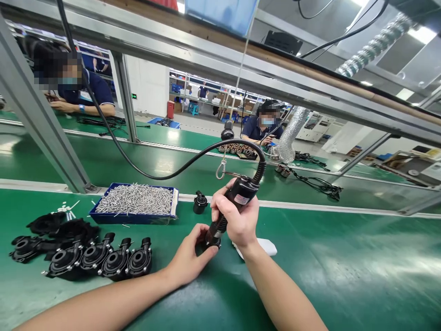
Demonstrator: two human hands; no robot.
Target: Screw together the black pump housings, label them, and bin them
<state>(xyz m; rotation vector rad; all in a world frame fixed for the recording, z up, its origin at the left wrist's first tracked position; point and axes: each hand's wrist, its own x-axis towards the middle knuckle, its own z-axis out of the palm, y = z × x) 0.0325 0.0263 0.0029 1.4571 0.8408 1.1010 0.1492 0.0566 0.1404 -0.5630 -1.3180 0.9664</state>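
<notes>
My right hand point(237, 218) is wrapped round a black corded electric screwdriver point(244, 189), tilted with its tip pointing down and left. The tip meets a small black part on the green bench, probably a pump housing point(214, 242), mostly covered by my fingers. Thumb and fingers of my left hand point(191, 257) close round that part and steady it on the surface. Beyond my hands a similar small black pump point(200, 202) stands upright. To the left is a row of several black pumps point(113, 262) with silver screws at their rims.
A blue tray point(134, 219) full of loose screws sits at the back left. Black parts point(51, 225) lie beside it. A white object point(266, 247) rests behind my right wrist. The screwdriver's cable point(165, 177) loops across the bench. Two people work at the opposite bench, behind metal frame posts point(44, 105).
</notes>
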